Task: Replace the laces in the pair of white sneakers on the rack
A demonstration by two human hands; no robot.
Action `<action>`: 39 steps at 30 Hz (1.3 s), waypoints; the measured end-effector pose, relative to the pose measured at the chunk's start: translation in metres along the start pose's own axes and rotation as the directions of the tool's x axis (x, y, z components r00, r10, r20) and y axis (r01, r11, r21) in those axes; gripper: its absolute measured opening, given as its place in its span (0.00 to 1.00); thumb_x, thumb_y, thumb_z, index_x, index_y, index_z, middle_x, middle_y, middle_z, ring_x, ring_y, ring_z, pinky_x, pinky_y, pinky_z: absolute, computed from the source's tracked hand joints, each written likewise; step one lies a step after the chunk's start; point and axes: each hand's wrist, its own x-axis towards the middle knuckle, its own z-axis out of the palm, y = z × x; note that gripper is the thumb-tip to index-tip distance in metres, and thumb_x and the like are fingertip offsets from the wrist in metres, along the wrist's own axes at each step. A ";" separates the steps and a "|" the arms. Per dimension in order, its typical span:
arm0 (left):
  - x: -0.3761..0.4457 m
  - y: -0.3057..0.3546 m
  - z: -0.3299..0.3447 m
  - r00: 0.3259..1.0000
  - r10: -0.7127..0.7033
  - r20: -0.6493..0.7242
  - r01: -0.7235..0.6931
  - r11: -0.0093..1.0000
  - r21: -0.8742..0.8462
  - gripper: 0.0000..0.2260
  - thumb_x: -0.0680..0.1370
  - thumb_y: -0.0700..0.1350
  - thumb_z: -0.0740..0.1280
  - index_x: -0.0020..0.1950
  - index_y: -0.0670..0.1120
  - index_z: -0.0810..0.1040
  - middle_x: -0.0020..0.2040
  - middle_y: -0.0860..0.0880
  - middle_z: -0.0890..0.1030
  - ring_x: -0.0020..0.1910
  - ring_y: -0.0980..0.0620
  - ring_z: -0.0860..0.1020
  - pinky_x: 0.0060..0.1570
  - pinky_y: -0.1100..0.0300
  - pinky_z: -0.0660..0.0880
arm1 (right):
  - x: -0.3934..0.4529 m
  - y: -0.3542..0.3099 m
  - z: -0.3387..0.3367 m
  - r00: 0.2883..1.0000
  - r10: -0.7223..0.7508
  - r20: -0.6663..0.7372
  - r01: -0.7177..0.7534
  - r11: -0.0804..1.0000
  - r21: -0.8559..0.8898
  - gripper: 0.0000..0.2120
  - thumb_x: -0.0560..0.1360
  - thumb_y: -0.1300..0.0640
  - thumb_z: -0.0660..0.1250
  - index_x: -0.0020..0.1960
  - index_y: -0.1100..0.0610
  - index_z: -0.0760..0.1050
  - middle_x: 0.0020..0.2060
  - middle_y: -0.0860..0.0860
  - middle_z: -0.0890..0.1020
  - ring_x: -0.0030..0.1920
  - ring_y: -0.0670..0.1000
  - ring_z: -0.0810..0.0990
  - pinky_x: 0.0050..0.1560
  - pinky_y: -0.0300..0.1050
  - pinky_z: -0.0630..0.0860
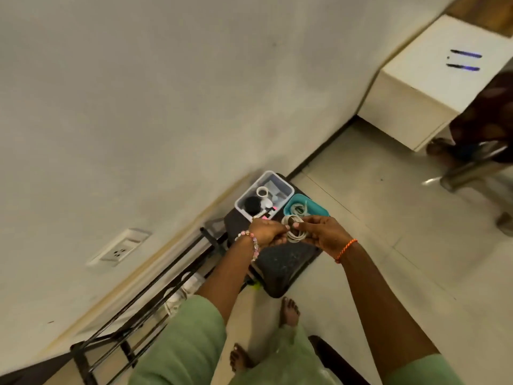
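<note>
The coiled bundle of white laces [294, 232] sits between my two hands, above the dark stool top [283, 266]. My right hand [324, 232] pinches its upper loops between thumb and fingertips, and my left hand [267, 231] curls round the lower edge; the fingers of both are closed on the coil, not spread.

Just beyond my fingertips lies the teal tray [319, 211] with another pale coil in it, and to the left of that a clear bin [287, 188] holding a roll of tape and small bits. Below my left wrist the black rack [155, 304] runs along the wall, and something white on a lower shelf [191, 283] may be the sneakers; it is too blurred to be sure.

The danger, as I judge it, is the coil springing loose if I pull one strand before finding an end: the loops could knot on each other. A slack grip could drop it beside my bare foot [290, 312], or snag my bead bracelet [254, 243].
</note>
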 end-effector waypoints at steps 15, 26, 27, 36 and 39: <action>0.191 -0.012 0.107 0.965 -0.073 -0.253 0.176 0.893 0.415 0.19 0.75 0.48 0.69 0.61 0.38 0.76 0.58 0.42 0.80 0.56 0.44 0.79 0.52 0.55 0.77 | 0.159 0.056 -0.088 0.844 -0.234 -0.483 -0.125 0.790 -0.601 0.15 0.71 0.51 0.73 0.54 0.55 0.82 0.65 0.52 0.72 0.66 0.57 0.65 0.64 0.55 0.64; 0.215 -0.008 0.113 0.983 0.144 -0.117 0.022 0.539 0.842 0.10 0.78 0.42 0.63 0.54 0.38 0.79 0.53 0.40 0.80 0.51 0.43 0.79 0.47 0.55 0.74 | 0.174 0.084 -0.073 0.749 -0.360 -0.556 -0.241 0.634 -0.735 0.12 0.75 0.51 0.67 0.54 0.56 0.82 0.76 0.53 0.53 0.75 0.58 0.49 0.71 0.58 0.50; 0.215 -0.007 0.113 0.980 0.159 -0.117 0.016 0.529 0.849 0.10 0.79 0.43 0.62 0.54 0.38 0.79 0.53 0.40 0.80 0.51 0.43 0.79 0.48 0.54 0.75 | 0.174 0.083 -0.072 0.754 -0.357 -0.552 -0.263 0.605 -0.751 0.12 0.76 0.50 0.66 0.53 0.56 0.82 0.77 0.53 0.52 0.75 0.58 0.48 0.71 0.58 0.50; 0.180 -0.005 0.102 0.927 0.363 -0.094 -0.116 0.517 0.848 0.11 0.80 0.42 0.62 0.61 0.42 0.76 0.56 0.42 0.80 0.54 0.43 0.79 0.52 0.52 0.76 | 0.159 0.081 -0.062 0.596 -0.545 -0.590 -0.133 0.657 -0.742 0.12 0.75 0.52 0.66 0.49 0.61 0.82 0.64 0.58 0.72 0.68 0.59 0.65 0.65 0.57 0.58; 0.149 -0.016 0.094 0.850 0.520 -0.080 -0.252 0.535 0.807 0.09 0.80 0.46 0.61 0.56 0.43 0.77 0.48 0.44 0.82 0.47 0.46 0.80 0.46 0.55 0.76 | 0.142 0.081 -0.050 0.524 -0.637 -0.565 -0.001 0.663 -0.748 0.17 0.75 0.51 0.60 0.46 0.64 0.80 0.49 0.59 0.79 0.54 0.59 0.73 0.55 0.52 0.66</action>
